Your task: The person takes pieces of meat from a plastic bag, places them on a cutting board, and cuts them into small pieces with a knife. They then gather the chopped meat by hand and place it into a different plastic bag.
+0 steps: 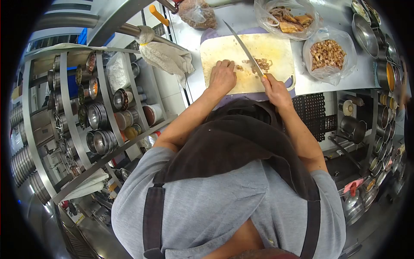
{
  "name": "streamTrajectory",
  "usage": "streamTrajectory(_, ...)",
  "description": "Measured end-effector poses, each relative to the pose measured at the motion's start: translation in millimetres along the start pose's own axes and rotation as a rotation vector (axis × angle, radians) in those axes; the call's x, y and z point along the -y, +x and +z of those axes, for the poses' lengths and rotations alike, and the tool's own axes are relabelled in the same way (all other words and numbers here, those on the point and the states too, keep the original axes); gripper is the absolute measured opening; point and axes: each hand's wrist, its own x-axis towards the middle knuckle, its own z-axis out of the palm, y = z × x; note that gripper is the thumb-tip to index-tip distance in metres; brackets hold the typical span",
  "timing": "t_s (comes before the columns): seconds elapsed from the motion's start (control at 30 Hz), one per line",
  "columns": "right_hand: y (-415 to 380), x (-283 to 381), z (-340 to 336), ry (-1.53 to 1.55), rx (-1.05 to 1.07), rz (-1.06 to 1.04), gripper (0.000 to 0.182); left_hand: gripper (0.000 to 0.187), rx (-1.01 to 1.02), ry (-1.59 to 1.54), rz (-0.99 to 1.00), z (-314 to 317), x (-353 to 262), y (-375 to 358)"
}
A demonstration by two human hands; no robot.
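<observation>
A white cutting board [248,84] lies on a purple cloth [228,100] in front of me. My right hand [276,91] is closed around the yellow handle of a long knife [244,48], its blade pointing up and left across the board. Small chopped brown pieces of what looks like meat [263,64] lie by the blade, mostly on its right side. On the board's left part rests my left hand [223,77], fingers curled down and together beside a few small pieces. Whatever may be under those fingers is hidden.
Behind the board sit a tied bag of brown food [197,14] and an open bag with larger brown pieces [295,19]. To the right, a bag [330,54] holds diced pieces, near metal bowls [365,34]. A grey towel [166,56] hangs at left beside a rack [64,108] of bowls.
</observation>
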Motion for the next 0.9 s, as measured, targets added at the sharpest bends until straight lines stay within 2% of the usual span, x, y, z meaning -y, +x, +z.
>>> streamTrajectory(0.07, -1, 2, 0, 0.022, -0.009, 0.003, 0.033, 0.016, -0.015, 0.044, -0.003, -5, 6, 3)
streamTrajectory(0.17, -8, 3, -1, 0.040, -0.014, 0.037, 0.036, 0.014, 0.069, -0.037, 0.007, -23, 6, 25)
streamTrajectory(0.23, -11, 1, 4, -0.035, 0.166, 0.090, 0.038, 0.012, -0.146, -0.168, 0.005, -41, -4, 44)
streamTrajectory(0.27, -13, -1, 8, -0.023, 0.139, 0.088, 0.038, 0.010, -0.156, -0.176, 0.019, -51, -9, 56)
streamTrajectory(0.33, -14, -3, 10, -0.029, 0.241, -0.068, 0.039, 0.012, -0.162, -0.185, 0.081, -61, -17, 82)
streamTrajectory(0.43, -14, -6, 1, -0.006, 0.259, 0.000, 0.039, 0.018, -0.145, -0.191, 0.173, -59, -27, 122)
streamTrajectory(0.5, -12, -20, -4, 0.013, 0.224, 0.027, 0.040, 0.020, -0.036, -0.179, 0.261, -50, -36, 151)
streamTrajectory(0.63, -19, -27, -21, 0.018, 0.147, 0.088, 0.039, 0.018, 0.036, -0.232, 0.283, -15, -59, 214)
streamTrajectory(0.7, -21, -31, -22, 0.014, 0.144, 0.119, 0.039, 0.020, 0.119, -0.184, 0.245, 8, -63, 248)
streamTrajectory(0.77, -22, -35, -15, -0.042, 0.140, 0.102, 0.038, 0.019, 0.219, 0.053, 0.236, 49, -53, 283)
streamTrajectory(0.8, -22, -40, -9, -0.041, 0.131, 0.089, 0.038, 0.021, 0.323, 0.190, 0.196, 54, -58, 295)
streamTrajectory(0.83, -23, -40, -10, -0.042, 0.119, 0.099, 0.038, 0.021, 0.323, 0.183, 0.210, 51, -66, 301)
streamTrajectory(0.9, -24, -38, -11, -0.004, 0.134, 0.074, 0.038, 0.026, 0.537, 0.232, 0.022, 47, -77, 312)
